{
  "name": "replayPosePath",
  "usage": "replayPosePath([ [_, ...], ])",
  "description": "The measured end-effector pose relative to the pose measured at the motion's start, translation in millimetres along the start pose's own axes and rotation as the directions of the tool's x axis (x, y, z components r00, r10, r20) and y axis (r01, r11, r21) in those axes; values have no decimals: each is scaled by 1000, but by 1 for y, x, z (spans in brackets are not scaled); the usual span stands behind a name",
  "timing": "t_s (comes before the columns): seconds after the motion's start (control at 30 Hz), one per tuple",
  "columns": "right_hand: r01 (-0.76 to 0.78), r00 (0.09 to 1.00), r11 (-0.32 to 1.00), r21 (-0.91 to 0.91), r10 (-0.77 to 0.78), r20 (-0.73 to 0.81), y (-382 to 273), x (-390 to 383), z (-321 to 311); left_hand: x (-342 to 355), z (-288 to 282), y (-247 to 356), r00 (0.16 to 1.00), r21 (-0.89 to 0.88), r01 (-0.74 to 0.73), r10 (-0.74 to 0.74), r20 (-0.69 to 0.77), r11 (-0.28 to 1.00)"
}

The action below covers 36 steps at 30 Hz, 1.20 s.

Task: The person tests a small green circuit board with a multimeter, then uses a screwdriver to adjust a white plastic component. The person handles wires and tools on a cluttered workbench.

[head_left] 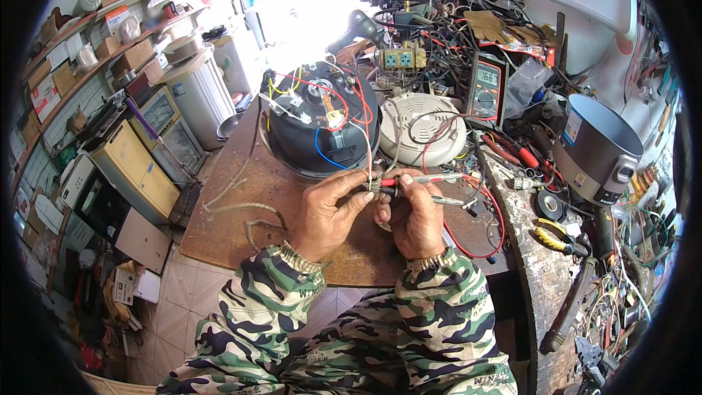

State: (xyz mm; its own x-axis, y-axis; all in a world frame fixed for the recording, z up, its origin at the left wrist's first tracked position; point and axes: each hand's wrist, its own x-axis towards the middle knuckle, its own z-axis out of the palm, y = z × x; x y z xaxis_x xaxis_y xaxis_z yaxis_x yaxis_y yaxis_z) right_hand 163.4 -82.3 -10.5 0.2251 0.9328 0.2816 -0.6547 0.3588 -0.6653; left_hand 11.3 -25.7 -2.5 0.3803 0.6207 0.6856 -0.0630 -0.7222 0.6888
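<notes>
Red: pinching test lead [442,178] in right hand [418,221], pale wire [371,158] in left hand [324,218], with multimeter [487,86] at 1:30, likely for firm contact and easy reading

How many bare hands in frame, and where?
2: the left hand pinching the pale cable, just in front of the round black housing; the right hand beside it, holding the red probe. No others show.

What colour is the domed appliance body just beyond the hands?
The domed appliance body is black, seen best in the head view.
</notes>
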Motion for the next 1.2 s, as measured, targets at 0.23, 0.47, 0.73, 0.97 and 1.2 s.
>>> replayPosePath([
  [0.23, -30, 999, 999, 24, 30, 11, 3, 0, 1, -2, -4, -3, 1000, 67, -23, 23, -4, 997],
  [0.47, -4, 1000, 1000, -19, 4, 6, 0, -1, 5, -3, -2, -8, 1000, -44, 20, -19, 19, 999],
  [0.73, 30, 998, 996, -84, -35, -53, -3, -4, 2, -3, 1, -4, 997, -78, 71, -72, -2, 994],
  [0.97, 4, 986, 995, 95, 12, -166, 0, 2, 8, -4, 2, -10, 995, -104, 96, -95, 10, 990],
  [1.2, 38, 997, 998, 53, -34, -75, 4, -3, 13, -5, 1, -9, 984, -223, 169, -152, 90, 960],
])
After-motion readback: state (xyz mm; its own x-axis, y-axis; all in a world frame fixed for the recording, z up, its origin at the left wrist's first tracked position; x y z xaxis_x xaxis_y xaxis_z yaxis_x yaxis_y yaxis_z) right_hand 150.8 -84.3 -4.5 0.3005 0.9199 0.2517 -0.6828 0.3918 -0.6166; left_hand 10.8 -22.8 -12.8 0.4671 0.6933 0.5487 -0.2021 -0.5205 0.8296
